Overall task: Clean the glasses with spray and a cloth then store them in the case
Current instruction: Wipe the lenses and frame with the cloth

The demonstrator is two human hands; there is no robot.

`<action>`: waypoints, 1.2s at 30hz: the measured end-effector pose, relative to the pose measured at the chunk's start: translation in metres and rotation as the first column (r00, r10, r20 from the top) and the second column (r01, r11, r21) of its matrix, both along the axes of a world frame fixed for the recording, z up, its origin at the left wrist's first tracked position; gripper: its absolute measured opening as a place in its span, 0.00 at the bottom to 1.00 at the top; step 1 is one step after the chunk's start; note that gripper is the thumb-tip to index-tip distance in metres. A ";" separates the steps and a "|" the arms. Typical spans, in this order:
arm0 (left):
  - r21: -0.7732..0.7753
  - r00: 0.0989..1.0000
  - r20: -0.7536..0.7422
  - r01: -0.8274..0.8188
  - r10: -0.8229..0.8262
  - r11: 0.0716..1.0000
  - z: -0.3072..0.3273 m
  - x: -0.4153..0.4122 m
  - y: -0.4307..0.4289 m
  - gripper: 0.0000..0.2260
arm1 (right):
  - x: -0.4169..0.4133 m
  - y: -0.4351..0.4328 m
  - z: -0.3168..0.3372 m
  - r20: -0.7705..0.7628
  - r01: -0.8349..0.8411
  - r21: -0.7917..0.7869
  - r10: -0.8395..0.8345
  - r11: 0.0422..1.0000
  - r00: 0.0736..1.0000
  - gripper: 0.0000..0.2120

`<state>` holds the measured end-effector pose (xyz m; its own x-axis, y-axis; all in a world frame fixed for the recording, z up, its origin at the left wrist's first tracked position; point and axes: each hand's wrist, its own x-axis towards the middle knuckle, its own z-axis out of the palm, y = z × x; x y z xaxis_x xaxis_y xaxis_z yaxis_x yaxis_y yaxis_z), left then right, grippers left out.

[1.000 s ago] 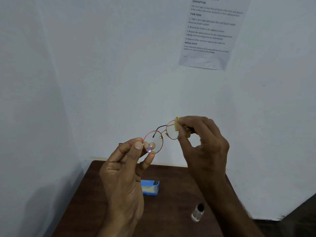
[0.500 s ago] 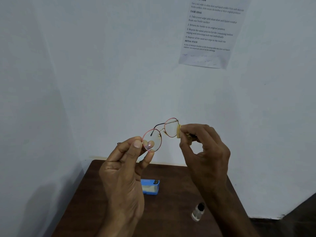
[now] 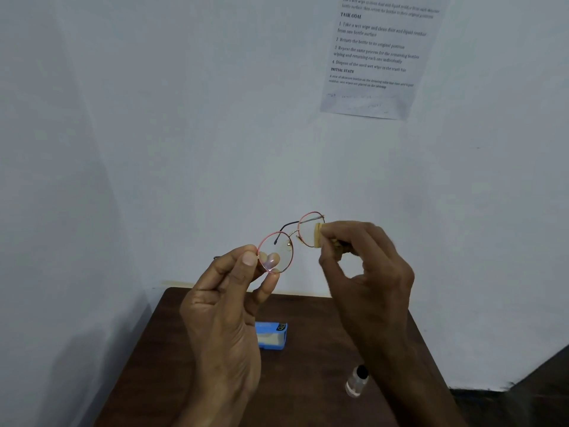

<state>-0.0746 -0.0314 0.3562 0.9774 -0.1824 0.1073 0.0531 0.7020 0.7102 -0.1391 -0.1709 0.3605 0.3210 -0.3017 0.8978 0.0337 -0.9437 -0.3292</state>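
Hands (image 3: 221,306) (image 3: 369,272) pinch glasses (image 3: 283,246) and cloth (image 3: 318,235) beneath sheet (image 3: 374,60) reading "TASK GOAL".

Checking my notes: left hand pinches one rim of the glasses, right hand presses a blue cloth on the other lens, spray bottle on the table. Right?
One slip: the head view shows the cloth is yellow, not blue. Otherwise right: left hand pinching one rim of the glasses, right hand pressing the cloth on the other lens, spray bottle on the table.
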 end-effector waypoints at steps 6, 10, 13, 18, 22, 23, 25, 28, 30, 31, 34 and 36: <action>0.024 1.000 -0.004 -0.010 0.010 1.000 -0.002 0.003 -0.002 0.16 | 0.008 0.011 0.003 -0.012 -0.024 -0.087 0.023 0.996 1.000 0.08; 0.032 1.000 -0.004 -0.009 0.010 0.999 -0.003 0.003 -0.003 0.11 | 0.016 -0.008 0.009 0.042 0.029 0.019 -0.030 0.999 0.999 0.07; 0.034 1.000 -0.015 -0.006 0.006 0.999 -0.005 0.005 -0.004 0.09 | 0.019 0.005 0.006 0.004 -0.024 -0.028 0.024 0.999 1.000 0.07; 0.041 1.000 -0.031 0.002 0.000 0.999 -0.008 0.006 -0.006 0.09 | 0.016 0.026 -0.001 0.018 -0.057 -0.095 0.059 0.994 0.998 0.04; -0.011 0.998 -0.052 0.036 -0.037 0.999 -0.008 0.006 -0.010 0.09 | 0.012 0.046 -0.004 -0.024 -0.146 -0.096 0.144 0.985 0.989 0.06; -0.022 0.997 -0.058 0.042 -0.043 0.999 -0.008 0.006 -0.010 0.08 | 0.010 0.051 -0.007 -0.041 -0.167 -0.095 0.164 0.981 0.986 0.07; -0.041 0.996 -0.078 0.044 -0.047 0.998 -0.010 0.007 -0.011 0.06 | 0.006 0.052 -0.012 -0.047 -0.159 -0.075 0.156 0.984 0.987 0.07; -0.043 0.995 -0.084 0.042 -0.045 0.998 -0.015 0.009 -0.011 0.06 | 0.012 0.036 -0.010 -0.035 -0.078 -0.053 0.076 0.996 0.996 0.05; -0.034 0.995 -0.085 0.044 -0.046 0.998 -0.015 0.010 -0.011 0.07 | 0.018 0.028 -0.008 -0.031 -0.018 -0.065 0.016 0.998 0.999 0.06; -0.037 0.995 -0.089 0.049 -0.052 0.998 -0.015 0.011 -0.011 0.08 | 0.019 0.027 -0.007 -0.033 -0.022 -0.080 0.019 0.997 0.999 0.07; -0.051 0.992 -0.108 0.066 -0.071 0.997 -0.012 0.014 -0.012 0.08 | 0.014 0.037 -0.014 -0.054 -0.141 -0.112 0.135 0.984 0.989 0.07; -0.053 0.989 -0.124 0.076 -0.082 0.996 -0.013 0.017 -0.012 0.08 | 0.012 0.042 -0.031 -0.080 -0.210 -0.116 0.201 0.971 0.976 0.10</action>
